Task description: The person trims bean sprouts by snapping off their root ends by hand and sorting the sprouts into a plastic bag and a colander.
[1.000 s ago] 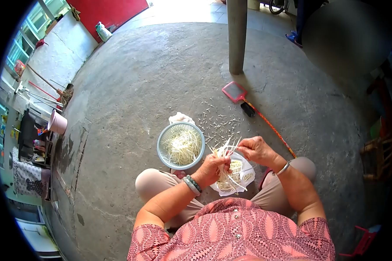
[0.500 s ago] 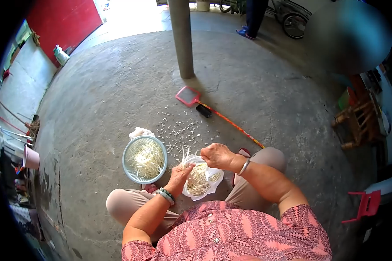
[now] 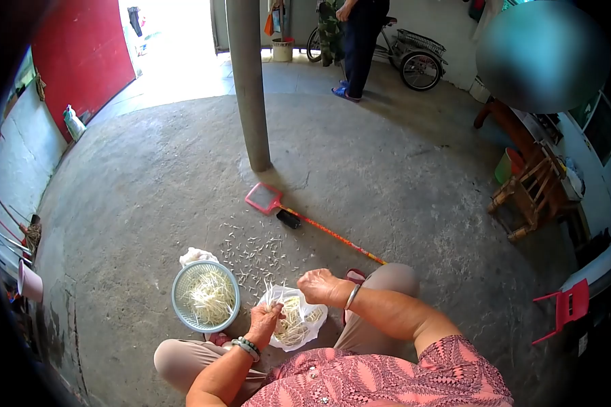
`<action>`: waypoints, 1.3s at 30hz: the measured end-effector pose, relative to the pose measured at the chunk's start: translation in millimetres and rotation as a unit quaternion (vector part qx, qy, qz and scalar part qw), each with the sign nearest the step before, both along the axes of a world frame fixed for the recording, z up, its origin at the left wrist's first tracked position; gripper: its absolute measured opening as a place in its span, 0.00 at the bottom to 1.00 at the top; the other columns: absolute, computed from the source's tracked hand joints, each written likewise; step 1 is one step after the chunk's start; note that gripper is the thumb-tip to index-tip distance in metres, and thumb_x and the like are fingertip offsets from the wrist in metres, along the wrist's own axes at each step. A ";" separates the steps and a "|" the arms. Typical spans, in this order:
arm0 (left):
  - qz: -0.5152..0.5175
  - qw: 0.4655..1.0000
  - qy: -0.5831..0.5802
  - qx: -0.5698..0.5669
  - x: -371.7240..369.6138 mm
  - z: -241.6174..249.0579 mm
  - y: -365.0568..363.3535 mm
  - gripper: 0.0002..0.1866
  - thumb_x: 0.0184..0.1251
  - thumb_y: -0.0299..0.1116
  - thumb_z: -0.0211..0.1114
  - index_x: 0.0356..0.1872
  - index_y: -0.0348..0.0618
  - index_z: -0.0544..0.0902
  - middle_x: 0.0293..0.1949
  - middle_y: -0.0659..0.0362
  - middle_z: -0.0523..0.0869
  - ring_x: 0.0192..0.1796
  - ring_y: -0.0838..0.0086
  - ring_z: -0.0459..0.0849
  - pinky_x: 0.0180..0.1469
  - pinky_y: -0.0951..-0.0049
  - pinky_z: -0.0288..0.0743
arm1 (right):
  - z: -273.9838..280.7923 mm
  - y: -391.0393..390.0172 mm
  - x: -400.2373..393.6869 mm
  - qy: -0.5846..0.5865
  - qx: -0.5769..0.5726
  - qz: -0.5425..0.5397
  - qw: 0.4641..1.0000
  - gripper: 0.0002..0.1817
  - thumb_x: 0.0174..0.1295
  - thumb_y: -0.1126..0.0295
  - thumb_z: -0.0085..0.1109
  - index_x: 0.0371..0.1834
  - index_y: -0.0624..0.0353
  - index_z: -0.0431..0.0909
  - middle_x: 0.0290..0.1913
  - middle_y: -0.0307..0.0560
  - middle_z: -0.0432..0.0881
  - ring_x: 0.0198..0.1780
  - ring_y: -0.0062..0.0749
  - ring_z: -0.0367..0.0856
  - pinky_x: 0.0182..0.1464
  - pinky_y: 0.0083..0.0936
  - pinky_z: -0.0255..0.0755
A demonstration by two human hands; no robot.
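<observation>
My left hand (image 3: 266, 321) is closed on a small bunch of pale bean sprouts (image 3: 270, 294), their ends sticking up past the fingers. It is at the left edge of a white plastic bag (image 3: 313, 328) that lies open on the floor with more sprouts inside. Above the bag's right side, my right hand (image 3: 321, 286) is curled shut; whatever its fingers pinch is hidden. Left of the bag stands a light blue basket (image 3: 175, 298) with a heap of whitish sprouts (image 3: 210, 296). Short pale bits (image 3: 258, 258) lie scattered on the concrete beyond.
A pink fly swatter (image 3: 332, 235) and a black object (image 3: 288, 218) lie past the scraps. Farther off rises a grey pillar (image 3: 250, 88). Another person (image 3: 361, 51) stands near a tricycle (image 3: 419, 68). A red stool (image 3: 569, 308) is at right.
The view has tilted up, showing more of the doorway and the standing person. My hands stay over the bag; the left still holds sprouts, the right is still curled.
</observation>
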State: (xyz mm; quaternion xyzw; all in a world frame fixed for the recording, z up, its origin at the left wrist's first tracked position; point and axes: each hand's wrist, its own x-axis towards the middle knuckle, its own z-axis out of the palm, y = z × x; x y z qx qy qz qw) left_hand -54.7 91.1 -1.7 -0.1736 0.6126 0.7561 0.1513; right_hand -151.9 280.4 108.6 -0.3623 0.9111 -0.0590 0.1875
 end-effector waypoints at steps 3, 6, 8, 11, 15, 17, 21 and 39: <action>0.019 0.999 -0.033 0.024 0.0 8.3 -1.9 0.04 0.64 0.29 0.64 0.33 0.40 0.81 0.25 0.63 0.81 0.26 0.79 0.79 0.27 0.76 0.73 | -2.5 0.6 -0.5 0.001 -0.012 0.011 1.000 0.09 0.46 0.73 0.56 0.29 0.64 0.82 0.32 0.60 0.84 0.38 0.50 0.85 0.38 0.41 0.79; 0.028 0.998 -0.048 0.016 -1.6 15.6 -1.7 0.03 0.64 0.27 0.63 0.32 0.40 0.80 0.24 0.63 0.79 0.23 0.78 0.77 0.28 0.74 0.76 | -2.7 -2.2 -1.2 -0.018 0.019 0.021 0.999 0.09 0.46 0.74 0.56 0.29 0.64 0.82 0.33 0.60 0.84 0.39 0.51 0.85 0.39 0.42 0.79; 0.022 0.998 -0.061 0.003 -1.1 19.7 -2.5 0.03 0.64 0.26 0.63 0.31 0.42 0.78 0.22 0.63 0.76 0.22 0.77 0.76 0.27 0.72 0.77 | 0.1 -3.3 -0.1 -0.033 0.016 0.021 0.999 0.09 0.46 0.74 0.56 0.30 0.65 0.82 0.34 0.60 0.84 0.40 0.52 0.85 0.40 0.42 0.78; 0.020 0.997 -0.054 0.049 -0.2 25.2 -3.2 0.03 0.63 0.26 0.63 0.31 0.43 0.77 0.22 0.64 0.75 0.21 0.77 0.74 0.27 0.70 0.76 | -1.9 -3.5 1.6 -0.039 -0.005 0.022 0.999 0.09 0.45 0.75 0.56 0.30 0.66 0.82 0.33 0.61 0.83 0.38 0.53 0.84 0.38 0.43 0.78; -0.006 0.991 -0.109 0.077 -0.5 29.8 -2.5 0.04 0.62 0.25 0.62 0.35 0.41 0.76 0.21 0.65 0.73 0.20 0.77 0.72 0.26 0.73 0.73 | -13.4 -2.2 2.3 -0.022 -0.044 0.025 0.998 0.08 0.41 0.76 0.56 0.26 0.66 0.82 0.29 0.62 0.83 0.35 0.54 0.85 0.35 0.43 0.78; -0.033 0.988 -0.127 0.086 -0.5 25.9 -4.7 0.03 0.62 0.26 0.62 0.33 0.41 0.76 0.21 0.65 0.73 0.20 0.76 0.72 0.27 0.72 0.73 | -15.1 -1.8 2.3 -0.024 -0.041 0.029 0.998 0.08 0.41 0.76 0.56 0.26 0.66 0.82 0.29 0.62 0.83 0.35 0.54 0.84 0.35 0.43 0.78; -0.073 0.983 -0.157 0.055 0.0 23.5 -6.5 0.05 0.65 0.29 0.61 0.29 0.43 0.76 0.21 0.64 0.73 0.21 0.75 0.73 0.28 0.70 0.73 | -15.9 -0.8 3.3 -0.023 -0.033 0.039 0.998 0.09 0.41 0.76 0.56 0.26 0.66 0.81 0.29 0.62 0.83 0.35 0.54 0.84 0.35 0.43 0.78; -0.093 0.995 0.006 0.040 -8.6 47.6 -17.4 0.13 0.67 0.39 0.58 0.29 0.40 0.79 0.22 0.62 0.78 0.25 0.78 0.76 0.28 0.76 0.71 | -18.4 6.9 -8.0 -0.022 0.031 0.056 0.998 0.07 0.46 0.69 0.59 0.28 0.53 0.84 0.32 0.50 0.85 0.37 0.47 0.85 0.42 0.39 0.79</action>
